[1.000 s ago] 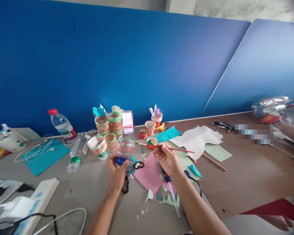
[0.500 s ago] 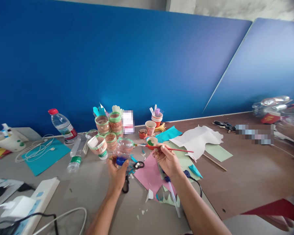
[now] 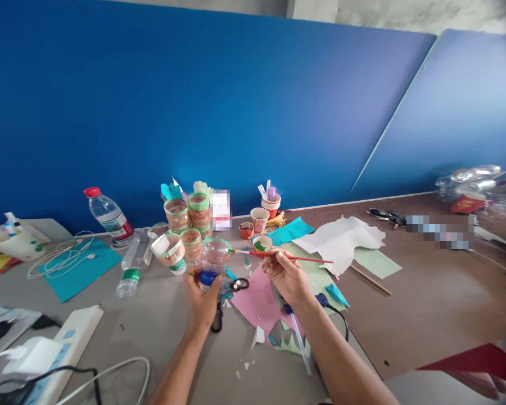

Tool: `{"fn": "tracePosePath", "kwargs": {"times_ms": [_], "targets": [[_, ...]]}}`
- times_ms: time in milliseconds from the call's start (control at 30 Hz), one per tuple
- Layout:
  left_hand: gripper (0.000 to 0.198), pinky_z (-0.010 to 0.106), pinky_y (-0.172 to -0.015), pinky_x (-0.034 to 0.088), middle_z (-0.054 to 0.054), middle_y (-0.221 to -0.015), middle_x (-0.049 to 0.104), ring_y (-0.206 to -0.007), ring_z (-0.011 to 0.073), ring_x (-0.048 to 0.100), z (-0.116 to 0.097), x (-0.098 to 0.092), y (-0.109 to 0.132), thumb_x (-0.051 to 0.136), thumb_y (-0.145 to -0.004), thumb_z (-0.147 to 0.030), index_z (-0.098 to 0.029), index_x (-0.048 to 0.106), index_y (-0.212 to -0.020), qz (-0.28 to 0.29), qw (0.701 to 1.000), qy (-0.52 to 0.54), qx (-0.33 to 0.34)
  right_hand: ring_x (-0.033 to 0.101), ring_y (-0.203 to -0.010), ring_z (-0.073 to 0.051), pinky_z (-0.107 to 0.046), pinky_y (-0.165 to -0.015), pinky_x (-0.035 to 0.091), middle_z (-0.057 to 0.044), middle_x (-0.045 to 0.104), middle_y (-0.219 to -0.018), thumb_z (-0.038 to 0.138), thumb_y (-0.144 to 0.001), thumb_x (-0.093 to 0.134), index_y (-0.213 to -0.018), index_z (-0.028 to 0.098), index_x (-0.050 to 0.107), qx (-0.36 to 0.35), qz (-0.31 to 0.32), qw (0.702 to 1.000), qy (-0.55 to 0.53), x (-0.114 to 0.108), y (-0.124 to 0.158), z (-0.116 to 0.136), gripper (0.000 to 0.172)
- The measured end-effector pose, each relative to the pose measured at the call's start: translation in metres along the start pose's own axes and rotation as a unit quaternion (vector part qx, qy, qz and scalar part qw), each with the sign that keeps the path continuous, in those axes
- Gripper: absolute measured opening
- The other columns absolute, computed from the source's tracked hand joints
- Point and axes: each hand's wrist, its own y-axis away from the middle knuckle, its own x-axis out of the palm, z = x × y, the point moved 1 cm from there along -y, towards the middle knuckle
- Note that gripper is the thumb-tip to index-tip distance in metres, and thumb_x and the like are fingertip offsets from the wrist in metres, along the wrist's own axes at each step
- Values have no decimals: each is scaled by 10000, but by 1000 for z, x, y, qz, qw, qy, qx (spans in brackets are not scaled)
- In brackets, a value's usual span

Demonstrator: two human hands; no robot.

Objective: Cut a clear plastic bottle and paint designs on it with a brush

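Note:
My left hand (image 3: 203,295) grips a cut clear plastic bottle piece (image 3: 216,254) by its blue cap (image 3: 209,277), with the cap downward. Green paint edges the piece's upper rim. Between the fingers of my right hand (image 3: 289,275) is a thin red paintbrush (image 3: 301,258), held level. Its bristles touch or nearly touch the right side of the painted rim. Just behind the brush stands a small paper cup of green paint (image 3: 262,245). Below the bottle piece, black-handled scissors (image 3: 238,284) lie partly hidden by my left hand.
Painted bottle cups (image 3: 177,215) stand behind my left hand. A red-capped water bottle (image 3: 109,216) and a lying bottle (image 3: 130,273) are further left. Pink paper (image 3: 259,304) and white paper (image 3: 341,239) cover the middle. A power strip (image 3: 69,349) sits front left. Another person's hand (image 3: 504,225) is far right.
Both hands hold nearly the same pose. The brush tip stays by the rim of the bottle piece, and the whole view has shifted very slightly.

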Motion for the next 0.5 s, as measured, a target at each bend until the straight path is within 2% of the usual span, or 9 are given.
{"fn": "tracePosePath", "kwargs": {"times_ms": [233,500], "targets": [[443,330,-781,472,5,-892,528,-817,177,581,2,0,-1,785,-609,-311,-231,474,-914,-19,1000,3,21,563,-546,-132,-263,-524,442,-26,661,-644,310,-734,741,-788,180,703,-8,-23,1000,18,-5,-3,2,145],[466,335,-767,473,1,-888,530,-792,176,583,2,-2,-2,771,-624,-359,-231,443,-929,-32,998,-40,35,562,-536,-130,-254,-518,442,-18,650,-604,335,-730,745,-793,189,707,8,-8,1000,13,-1,0,-1,163]]}}
